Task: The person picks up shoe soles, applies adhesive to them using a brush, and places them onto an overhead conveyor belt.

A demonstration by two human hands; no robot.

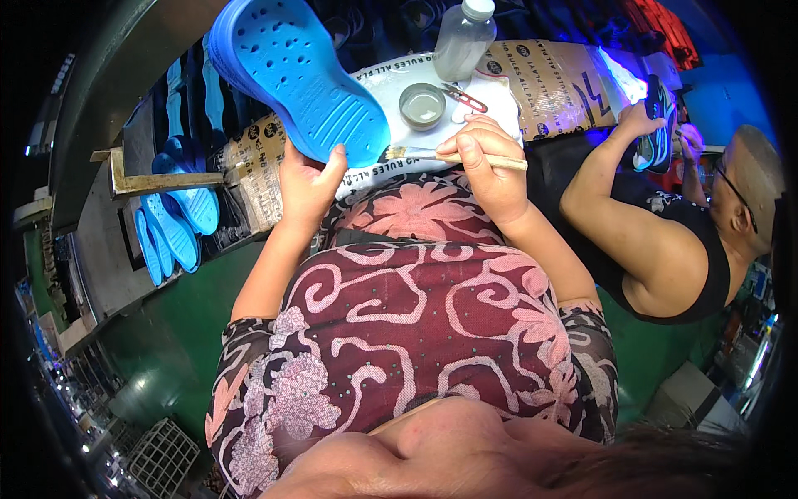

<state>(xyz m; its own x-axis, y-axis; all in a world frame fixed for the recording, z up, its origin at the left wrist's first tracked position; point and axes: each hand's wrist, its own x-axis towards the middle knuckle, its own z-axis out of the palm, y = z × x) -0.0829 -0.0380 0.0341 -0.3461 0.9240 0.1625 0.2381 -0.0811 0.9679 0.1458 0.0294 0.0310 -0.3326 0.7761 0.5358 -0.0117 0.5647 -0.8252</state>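
Note:
My left hand (309, 185) grips a stack of blue perforated shoe soles (312, 91) by the near end, thumb on top and fingers underneath. The top sole faces up, with round holes at its far half and ridges at the near half. In my right hand (490, 162) is a brush (424, 155) with a pale wooden handle, pinched between thumb and fingers. The bristles point left, close to the edge of the soles; whether they touch cannot be told. Just beyond the brush stands a small round dish (422, 106) of cloudy liquid, beside red-handled snips (465, 98).
A cloudy plastic bottle (465, 41) with a white lid stands behind the dish on a white cloth (399, 71). More blue soles (179, 220) rest at the left, by a wooden bar (166, 181). At right a co-worker (657, 216) holds a dark shoe (655, 125) near a bright light.

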